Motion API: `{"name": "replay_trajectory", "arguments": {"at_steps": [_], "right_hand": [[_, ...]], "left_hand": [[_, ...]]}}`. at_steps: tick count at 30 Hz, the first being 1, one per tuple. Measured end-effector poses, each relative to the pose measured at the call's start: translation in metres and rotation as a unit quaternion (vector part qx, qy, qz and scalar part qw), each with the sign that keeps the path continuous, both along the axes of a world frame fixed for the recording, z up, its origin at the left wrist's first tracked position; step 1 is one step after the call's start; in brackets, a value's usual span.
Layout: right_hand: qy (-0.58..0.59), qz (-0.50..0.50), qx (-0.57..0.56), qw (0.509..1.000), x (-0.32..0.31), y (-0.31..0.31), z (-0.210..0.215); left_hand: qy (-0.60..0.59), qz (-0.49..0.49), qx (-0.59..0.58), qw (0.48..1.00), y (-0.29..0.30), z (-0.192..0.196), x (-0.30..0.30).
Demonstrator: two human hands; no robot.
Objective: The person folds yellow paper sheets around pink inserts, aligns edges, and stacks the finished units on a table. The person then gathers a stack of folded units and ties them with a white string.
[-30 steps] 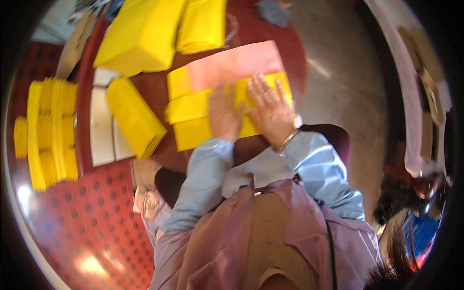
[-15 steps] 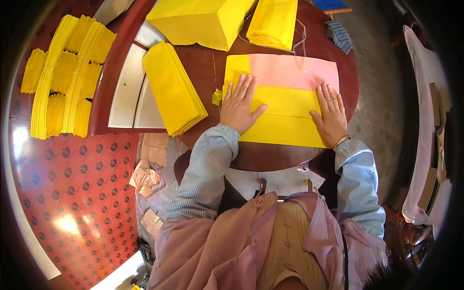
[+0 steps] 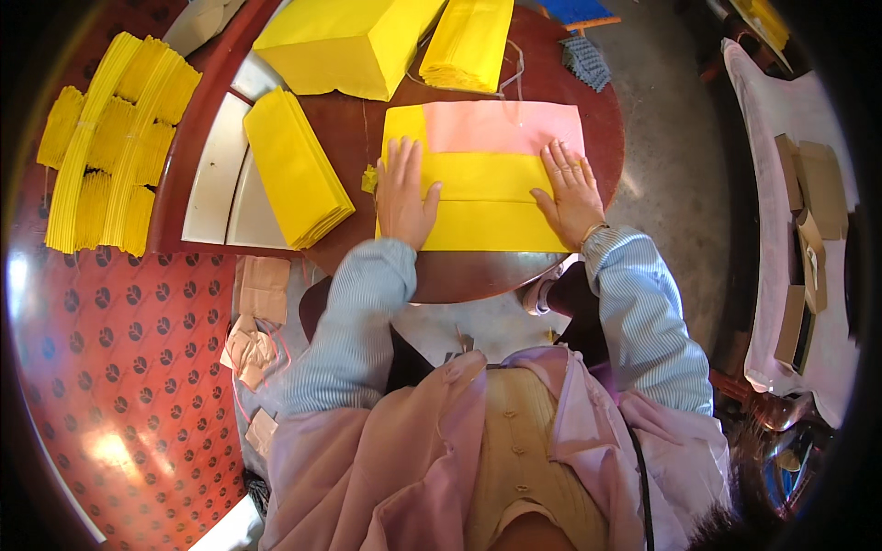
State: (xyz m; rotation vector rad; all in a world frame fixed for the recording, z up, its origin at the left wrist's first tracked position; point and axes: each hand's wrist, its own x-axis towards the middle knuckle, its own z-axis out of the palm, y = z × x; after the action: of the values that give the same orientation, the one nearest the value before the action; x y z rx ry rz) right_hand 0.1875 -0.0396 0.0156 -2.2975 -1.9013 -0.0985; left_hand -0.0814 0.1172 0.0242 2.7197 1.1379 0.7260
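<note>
Both hands, left (image 3: 402, 190) and right (image 3: 571, 191), lie flat with open grip on the folded yellow paper sheet (image 3: 482, 197), apparently overlapping a pink paper sheet (image 3: 501, 127), on the round wooden counter (image 3: 478, 275).

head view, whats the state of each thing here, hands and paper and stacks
left hand: open, flat, palm down on the yellow sheet
right hand: open, flat, pressing the same sheet
yellow sheet: lying flat on the round table, folded band across its middle
pink sheet: flat, lower edge tucked under the yellow
yellow paper stack: neat, lying at a slant, untouched
yellow bundles: tied, lying on the red floor
</note>
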Motion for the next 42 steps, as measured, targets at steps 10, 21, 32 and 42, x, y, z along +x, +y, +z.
{"name": "replay_trajectory", "arguments": {"at_steps": [10,21,32,42], "right_hand": [[-0.003,0.016,0.024,1.0,0.006,-0.002,-0.005],[0.158,0.01,0.054,0.986,0.031,-0.008,0.018],[0.914,0.085,0.166,0.359,0.005,-0.022,0.053],[0.893,-0.192,0.146,0.379,-0.041,-0.05,0.01]], "left_hand": [[-0.56,0.148,-0.586,0.567,-0.067,-0.024,0.047],[-0.569,0.117,-0.516,0.63,-0.071,0.038,0.077],[-0.057,-0.213,-0.628,0.746,0.056,0.171,0.055],[0.241,-0.251,-0.515,0.784,0.119,0.078,0.156]]}}
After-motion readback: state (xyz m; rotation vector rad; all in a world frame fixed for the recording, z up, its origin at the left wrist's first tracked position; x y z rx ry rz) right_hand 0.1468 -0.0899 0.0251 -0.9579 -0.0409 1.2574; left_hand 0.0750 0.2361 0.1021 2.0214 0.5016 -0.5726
